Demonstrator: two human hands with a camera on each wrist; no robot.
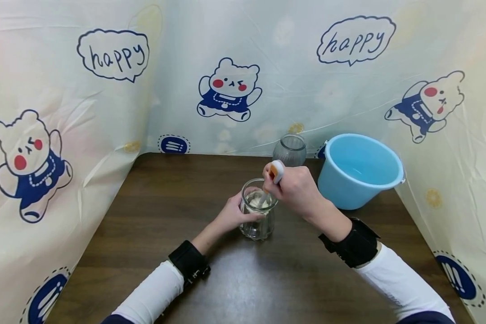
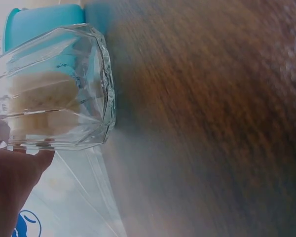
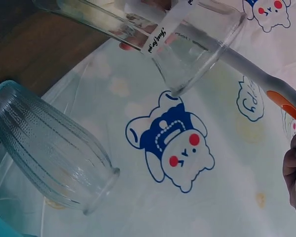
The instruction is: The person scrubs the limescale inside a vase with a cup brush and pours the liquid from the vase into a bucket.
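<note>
My left hand (image 1: 231, 214) grips a clear glass jar (image 1: 262, 230) around its side, near the middle of the table. The jar stands upright and has a faceted base and a white label strip with black lettering. From above, my right hand (image 1: 297, 186) holds a sponge bottle brush (image 1: 277, 170) by its white-and-orange handle. The brush's grey shaft (image 3: 254, 71) passes through the jar's mouth. Inside the jar, the beige sponge head (image 2: 44, 101) shows through the glass in the left wrist view. The right fingers are curled around the handle.
Behind the right hand, a ribbed glass vase (image 1: 290, 150) stands near the table's back edge. A light blue bucket (image 1: 350, 193) sits at the back right. The dark wooden table (image 1: 162, 198) is bordered by a patterned curtain (image 1: 178, 90) behind and at both sides.
</note>
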